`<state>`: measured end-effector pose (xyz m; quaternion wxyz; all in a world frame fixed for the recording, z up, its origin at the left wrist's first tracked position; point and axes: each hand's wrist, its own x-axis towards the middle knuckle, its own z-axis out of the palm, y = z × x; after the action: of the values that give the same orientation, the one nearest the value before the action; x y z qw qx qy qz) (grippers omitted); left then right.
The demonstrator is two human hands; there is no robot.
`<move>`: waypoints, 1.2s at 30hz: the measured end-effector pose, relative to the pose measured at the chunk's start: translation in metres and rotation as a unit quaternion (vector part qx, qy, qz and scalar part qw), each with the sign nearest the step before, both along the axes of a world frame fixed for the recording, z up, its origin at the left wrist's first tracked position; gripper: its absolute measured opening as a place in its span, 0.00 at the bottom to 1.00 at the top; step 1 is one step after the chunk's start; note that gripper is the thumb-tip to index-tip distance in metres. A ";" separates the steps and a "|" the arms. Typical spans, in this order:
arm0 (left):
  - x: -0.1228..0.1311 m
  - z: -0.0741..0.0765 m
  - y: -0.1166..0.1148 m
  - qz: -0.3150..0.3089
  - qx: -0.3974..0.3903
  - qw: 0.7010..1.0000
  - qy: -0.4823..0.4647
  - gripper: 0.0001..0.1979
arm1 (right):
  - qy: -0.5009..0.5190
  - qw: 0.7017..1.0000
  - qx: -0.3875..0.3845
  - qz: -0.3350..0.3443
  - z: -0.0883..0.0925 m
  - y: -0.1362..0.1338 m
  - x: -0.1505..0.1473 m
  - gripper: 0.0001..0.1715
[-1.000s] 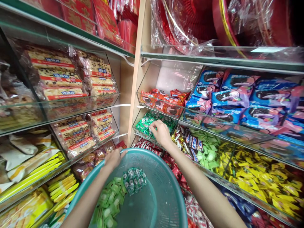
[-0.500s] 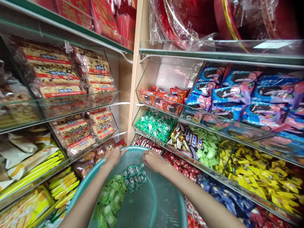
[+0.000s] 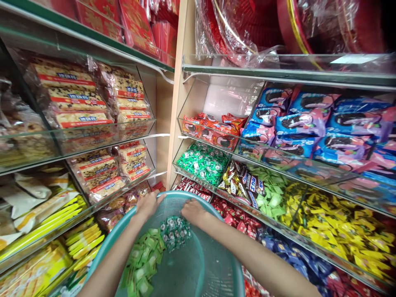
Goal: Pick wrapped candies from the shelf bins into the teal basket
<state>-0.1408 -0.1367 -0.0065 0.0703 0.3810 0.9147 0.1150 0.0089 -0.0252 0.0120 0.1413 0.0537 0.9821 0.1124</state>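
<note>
A teal plastic basket (image 3: 173,272) with perforated walls stands in front of me. My left hand (image 3: 147,206) grips its far left rim, fingers wrapped over the edge. Just inside the far rim, my right hand (image 3: 194,211) is closed in a fist above the basket; whatever it may hold is hidden. Below the right hand, a cluster of dark green shiny wrapped candies (image 3: 175,233) lies in the basket. A pile of light green packets (image 3: 145,262) rests beside them on the left.
Glass-fronted shelves surround the basket. To the right are bins of green candies (image 3: 204,161), chocolate bars (image 3: 243,181), light green packets (image 3: 270,196), yellow candies (image 3: 340,227) and blue cookie packs (image 3: 309,119). Wrapped sesame bars (image 3: 83,99) fill the left shelves. A wooden upright (image 3: 176,103) divides them.
My right hand has shifted slightly left, inward over the basket. My left hand stays on the rim, and the basket's contents look the same.
</note>
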 end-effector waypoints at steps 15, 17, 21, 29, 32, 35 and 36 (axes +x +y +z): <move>0.001 -0.001 0.000 -0.007 0.001 1.000 0.002 0.27 | 0.089 0.996 -0.005 0.014 -0.004 -0.005 -0.001 0.13; 0.001 0.000 0.001 -0.004 0.001 1.000 0.001 0.26 | 0.117 0.992 -0.005 0.034 0.010 -0.005 0.000 0.12; 0.002 0.001 0.001 0.001 0.002 1.000 -0.002 0.26 | 0.179 0.983 -0.012 0.048 0.056 0.000 0.001 0.12; 0.003 0.002 0.000 0.000 0.002 1.000 0.000 0.27 | 0.321 0.938 0.001 -0.128 0.122 0.060 -0.012 0.17; 0.003 0.002 0.000 0.002 0.005 1.000 -0.004 0.26 | 0.314 0.934 0.020 -0.167 0.116 0.081 -0.019 0.17; 0.002 0.002 0.000 0.000 0.006 1.000 -0.004 0.27 | 0.301 0.938 0.031 -0.167 0.106 0.089 -0.024 0.16; 0.002 0.002 0.000 -0.002 0.005 1.000 -0.001 0.27 | 0.300 0.938 0.035 -0.168 0.104 0.090 -0.025 0.16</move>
<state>-0.1388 -0.1370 -0.0049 0.0693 0.3832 0.9132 0.1201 -0.0160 0.0650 0.1161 -0.1453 0.2542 0.9509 0.1002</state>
